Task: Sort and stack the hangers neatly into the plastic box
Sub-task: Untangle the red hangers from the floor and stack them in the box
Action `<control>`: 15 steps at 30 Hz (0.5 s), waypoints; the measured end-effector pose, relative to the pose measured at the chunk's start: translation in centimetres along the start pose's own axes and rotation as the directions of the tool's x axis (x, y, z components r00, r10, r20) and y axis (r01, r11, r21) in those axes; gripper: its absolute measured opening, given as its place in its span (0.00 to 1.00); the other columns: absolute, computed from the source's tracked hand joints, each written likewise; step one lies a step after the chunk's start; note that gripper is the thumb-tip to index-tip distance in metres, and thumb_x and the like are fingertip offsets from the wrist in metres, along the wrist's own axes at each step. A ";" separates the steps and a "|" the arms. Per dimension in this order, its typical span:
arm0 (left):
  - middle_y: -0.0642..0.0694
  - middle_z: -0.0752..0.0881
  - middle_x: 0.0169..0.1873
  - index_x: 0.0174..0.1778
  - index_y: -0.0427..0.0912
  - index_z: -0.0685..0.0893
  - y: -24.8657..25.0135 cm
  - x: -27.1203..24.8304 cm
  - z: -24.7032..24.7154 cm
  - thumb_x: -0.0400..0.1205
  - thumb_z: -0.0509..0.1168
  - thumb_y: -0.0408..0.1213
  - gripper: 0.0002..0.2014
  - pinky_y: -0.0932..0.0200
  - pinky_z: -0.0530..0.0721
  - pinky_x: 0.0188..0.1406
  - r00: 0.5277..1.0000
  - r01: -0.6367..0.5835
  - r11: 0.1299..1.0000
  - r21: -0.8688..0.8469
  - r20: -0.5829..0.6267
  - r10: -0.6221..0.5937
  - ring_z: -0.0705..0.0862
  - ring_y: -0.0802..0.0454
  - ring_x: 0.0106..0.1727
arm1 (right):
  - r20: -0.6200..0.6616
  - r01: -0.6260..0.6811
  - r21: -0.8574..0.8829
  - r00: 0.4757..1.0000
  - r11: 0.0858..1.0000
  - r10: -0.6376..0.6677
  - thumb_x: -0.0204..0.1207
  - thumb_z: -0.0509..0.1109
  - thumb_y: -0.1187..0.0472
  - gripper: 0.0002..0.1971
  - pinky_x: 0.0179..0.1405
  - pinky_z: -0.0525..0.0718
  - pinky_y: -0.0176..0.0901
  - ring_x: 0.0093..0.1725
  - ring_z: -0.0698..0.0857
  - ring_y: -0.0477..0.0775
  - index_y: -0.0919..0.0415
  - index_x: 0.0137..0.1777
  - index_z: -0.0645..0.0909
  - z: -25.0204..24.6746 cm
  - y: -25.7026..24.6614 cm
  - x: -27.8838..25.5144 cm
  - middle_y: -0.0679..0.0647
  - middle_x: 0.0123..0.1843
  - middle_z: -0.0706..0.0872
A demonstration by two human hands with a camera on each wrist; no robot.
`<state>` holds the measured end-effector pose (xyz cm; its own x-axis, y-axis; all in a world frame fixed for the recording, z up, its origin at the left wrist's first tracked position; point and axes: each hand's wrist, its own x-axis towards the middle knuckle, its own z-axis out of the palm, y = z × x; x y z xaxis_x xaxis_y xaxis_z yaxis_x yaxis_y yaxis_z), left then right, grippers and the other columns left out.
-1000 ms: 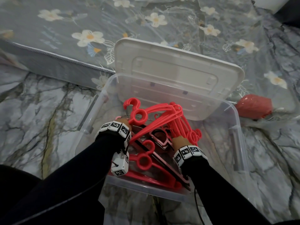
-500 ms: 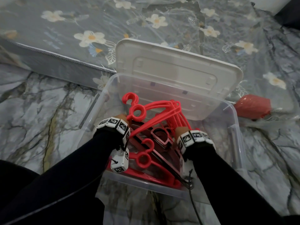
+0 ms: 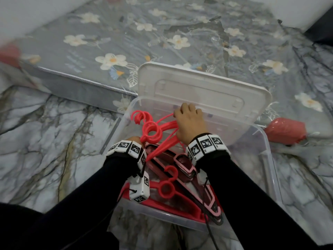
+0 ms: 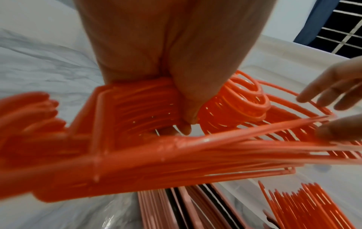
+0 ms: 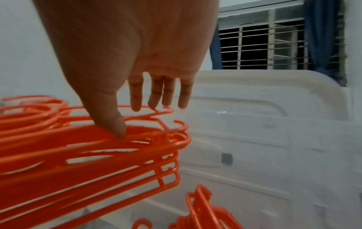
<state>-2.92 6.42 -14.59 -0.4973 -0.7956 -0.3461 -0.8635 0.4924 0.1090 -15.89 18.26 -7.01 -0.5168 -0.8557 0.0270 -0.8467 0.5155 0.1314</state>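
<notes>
A clear plastic box (image 3: 270, 159) stands on the floor, its white lid (image 3: 203, 92) propped upright behind it. My left hand (image 3: 134, 139) grips a bundle of red hangers (image 3: 158, 130) near their hooks, thumb and fingers wrapped round the necks (image 4: 188, 120). The bundle (image 4: 156, 155) is tilted above the box. At the bundle's far end, my right hand (image 3: 189, 120) touches the top arms with straight fingers and rests its thumb on them (image 5: 141, 117). More red hangers (image 3: 167, 188) and dark pink ones (image 3: 183, 163) lie flat in the box.
A mattress with a grey floral cover (image 3: 126, 42) lies behind the box. A red wrapped object (image 3: 286, 130) sits just right of the box. Grey marble floor (image 3: 45, 141) spreads to the left and right. A barred window (image 5: 264, 46) shows beyond the lid.
My right hand has moved from the bundle's near right side up to its far end by the lid. The left hand keeps its grip and the bundle has risen.
</notes>
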 end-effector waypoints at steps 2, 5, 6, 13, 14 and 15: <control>0.41 0.88 0.45 0.49 0.46 0.84 -0.5 0.6 0.6 0.77 0.64 0.41 0.08 0.44 0.85 0.55 0.992 -0.040 0.977 -0.208 0.109 0.064 0.87 0.37 0.48 | -0.019 0.036 0.003 0.999 0.999 -0.035 0.65 0.69 0.60 0.23 0.58 0.69 0.52 0.63 0.72 0.60 0.56 0.62 0.73 0.5 -0.1 0.3 0.56 0.63 0.74; 0.40 0.87 0.43 0.43 0.43 0.83 -0.4 0.8 0.4 0.78 0.66 0.37 0.03 0.51 0.84 0.52 0.995 -0.016 0.950 -0.313 0.087 0.045 0.87 0.39 0.49 | -0.029 0.049 0.160 0.999 0.986 -0.044 0.61 0.70 0.49 0.23 0.56 0.68 0.50 0.59 0.74 0.57 0.55 0.56 0.73 0.9 0.5 0.2 0.52 0.57 0.77; 0.39 0.88 0.44 0.43 0.43 0.84 -0.3 1.0 0.4 0.79 0.65 0.36 0.03 0.55 0.81 0.48 0.996 -0.011 0.949 -0.316 0.083 0.039 0.87 0.39 0.50 | -0.056 0.057 0.215 0.997 0.975 -0.046 0.61 0.69 0.47 0.22 0.55 0.68 0.49 0.57 0.74 0.56 0.54 0.54 0.74 0.9 0.7 0.2 0.51 0.54 0.77; 0.38 0.88 0.50 0.51 0.41 0.85 -0.5 1.2 0.5 0.81 0.63 0.34 0.07 0.59 0.72 0.44 0.990 -0.077 0.919 -0.387 0.080 0.117 0.85 0.39 0.54 | 0.115 0.160 0.063 0.979 0.985 -0.166 0.71 0.69 0.57 0.27 0.68 0.70 0.51 0.68 0.76 0.58 0.55 0.70 0.69 1.4 -0.5 0.9 0.53 0.68 0.79; 0.38 0.88 0.50 0.51 0.41 0.85 -0.4 1.2 0.4 0.81 0.63 0.34 0.07 0.59 0.72 0.44 0.989 -0.085 0.921 -0.381 0.079 0.124 0.85 0.39 0.54 | 0.150 0.141 0.065 0.977 0.988 -0.149 0.72 0.70 0.58 0.26 0.67 0.72 0.51 0.66 0.78 0.59 0.55 0.70 0.70 1.6 -0.7 0.9 0.54 0.67 0.80; 0.38 0.88 0.50 0.51 0.41 0.85 -0.3 1.0 0.3 0.81 0.63 0.34 0.07 0.58 0.72 0.43 0.987 -0.104 0.919 -0.380 0.073 0.142 0.85 0.38 0.53 | 0.173 0.120 0.072 0.976 0.990 -0.130 0.72 0.70 0.59 0.24 0.63 0.75 0.51 0.64 0.80 0.60 0.56 0.68 0.71 1.7 -0.6 0.9 0.54 0.65 0.81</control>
<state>-3.16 5.60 -15.22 -0.6073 -0.6899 -0.3940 -0.7737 0.4009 0.4906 -16.04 17.21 -8.70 -0.4160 -0.8948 -0.1620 -0.9093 0.4115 0.0621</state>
